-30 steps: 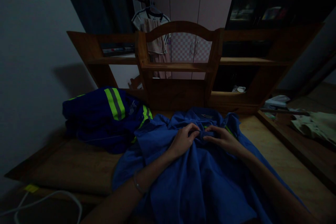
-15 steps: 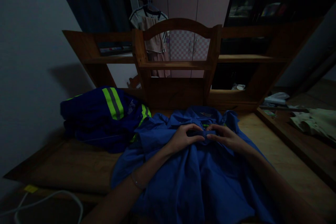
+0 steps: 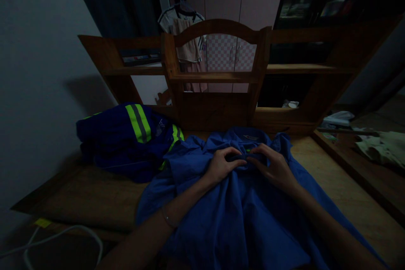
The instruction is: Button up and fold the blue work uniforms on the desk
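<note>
A blue collared work jacket [image 3: 234, 206] lies spread before me, its collar with a small label at the far end. My left hand [image 3: 221, 164] pinches the front edge of the jacket just below the collar, thumb and fingers closed on the cloth. Close beside it, my right hand [image 3: 272, 166] grips the opposite front edge, its fingertips almost meeting the left ones. A bit of yellow-green shows between the hands. Whether a button or other fastener is between the fingertips cannot be made out in the dim light.
A folded dark blue garment with yellow-green reflective bands [image 3: 139, 124] lies at the left. Behind stands a wooden shelf rack [image 3: 215, 78]. A white cable [image 3: 85, 230] loops at lower left. A pale cloth [image 3: 381, 147] lies at the right beyond a wooden ledge.
My right hand has turned and arched higher, its fingers now more bent over the cloth. My left hand keeps its hold. The whole view has shifted slightly.
</note>
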`<control>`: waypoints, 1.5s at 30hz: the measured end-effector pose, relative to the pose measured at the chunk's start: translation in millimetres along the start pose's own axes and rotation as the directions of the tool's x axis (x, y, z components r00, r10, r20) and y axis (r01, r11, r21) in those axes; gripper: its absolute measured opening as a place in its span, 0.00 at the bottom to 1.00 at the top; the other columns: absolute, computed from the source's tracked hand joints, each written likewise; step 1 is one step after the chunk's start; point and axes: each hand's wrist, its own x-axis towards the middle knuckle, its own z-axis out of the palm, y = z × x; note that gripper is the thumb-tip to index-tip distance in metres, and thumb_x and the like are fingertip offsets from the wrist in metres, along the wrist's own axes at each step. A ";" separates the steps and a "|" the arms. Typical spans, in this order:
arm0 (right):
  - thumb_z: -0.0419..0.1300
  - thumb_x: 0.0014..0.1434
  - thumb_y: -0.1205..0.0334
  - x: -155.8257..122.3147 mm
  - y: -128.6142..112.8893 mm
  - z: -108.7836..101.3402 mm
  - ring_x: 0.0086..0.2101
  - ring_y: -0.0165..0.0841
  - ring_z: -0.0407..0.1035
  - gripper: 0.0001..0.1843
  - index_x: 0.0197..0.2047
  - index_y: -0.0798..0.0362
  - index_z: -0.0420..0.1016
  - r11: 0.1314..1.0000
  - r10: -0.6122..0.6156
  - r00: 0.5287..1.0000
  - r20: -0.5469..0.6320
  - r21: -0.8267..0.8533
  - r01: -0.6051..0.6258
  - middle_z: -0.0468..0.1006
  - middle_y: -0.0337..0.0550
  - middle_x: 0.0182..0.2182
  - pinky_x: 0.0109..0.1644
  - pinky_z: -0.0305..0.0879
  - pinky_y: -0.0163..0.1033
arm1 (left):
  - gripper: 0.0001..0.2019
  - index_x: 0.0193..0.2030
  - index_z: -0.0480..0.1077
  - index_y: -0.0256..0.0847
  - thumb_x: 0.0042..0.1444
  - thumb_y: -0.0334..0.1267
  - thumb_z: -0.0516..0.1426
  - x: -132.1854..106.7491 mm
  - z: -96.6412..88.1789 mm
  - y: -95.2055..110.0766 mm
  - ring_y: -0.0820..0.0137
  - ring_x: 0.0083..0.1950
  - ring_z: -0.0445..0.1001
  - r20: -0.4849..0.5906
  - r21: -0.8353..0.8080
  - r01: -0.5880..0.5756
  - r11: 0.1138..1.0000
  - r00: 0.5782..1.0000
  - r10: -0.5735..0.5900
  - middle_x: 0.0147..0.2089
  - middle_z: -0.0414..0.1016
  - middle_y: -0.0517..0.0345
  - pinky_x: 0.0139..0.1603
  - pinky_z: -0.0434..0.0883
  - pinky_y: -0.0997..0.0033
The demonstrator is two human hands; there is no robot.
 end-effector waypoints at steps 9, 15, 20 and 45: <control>0.54 0.63 0.62 -4.6 -1.9 11.2 0.36 0.34 0.68 0.06 0.42 0.51 0.70 0.963 -0.155 0.983 -0.094 -0.235 0.130 0.70 0.44 0.34 0.40 0.66 0.40 | 0.13 0.36 0.74 0.38 0.46 0.43 0.65 -3.0 4.4 -1.0 0.67 0.40 0.74 -0.088 -0.060 0.024 0.998 0.996 -0.029 0.37 0.77 0.56 0.44 0.69 0.69; 0.53 0.63 0.65 -3.6 -1.8 10.9 0.35 0.34 0.67 0.08 0.44 0.52 0.70 0.919 -0.257 0.964 -0.072 -0.325 0.221 0.71 0.44 0.33 0.40 0.65 0.40 | 0.12 0.35 0.74 0.37 0.46 0.42 0.65 -2.3 6.2 -1.0 0.69 0.39 0.74 -0.096 -0.183 0.050 0.982 0.993 -0.068 0.35 0.77 0.57 0.43 0.69 0.70; 0.51 0.63 0.65 -3.9 0.8 9.7 0.35 0.35 0.67 0.11 0.45 0.51 0.72 0.876 -0.324 0.946 -0.010 -0.382 0.296 0.73 0.46 0.33 0.41 0.65 0.41 | 0.13 0.35 0.74 0.36 0.46 0.42 0.65 -2.6 8.0 -4.0 0.69 0.38 0.74 -0.120 -0.193 0.057 0.979 0.989 -0.082 0.35 0.77 0.57 0.43 0.69 0.70; 0.55 0.61 0.69 -9.0 2.8 10.5 0.35 0.33 0.65 0.07 0.42 0.53 0.71 0.883 -0.342 0.940 -0.005 -0.345 0.320 0.72 0.45 0.32 0.39 0.63 0.39 | 0.06 0.39 0.73 0.40 0.54 0.33 0.58 -3.4 2.5 -1.1 0.68 0.45 0.73 -0.073 0.098 -0.071 0.993 0.994 0.079 0.41 0.76 0.57 0.49 0.68 0.71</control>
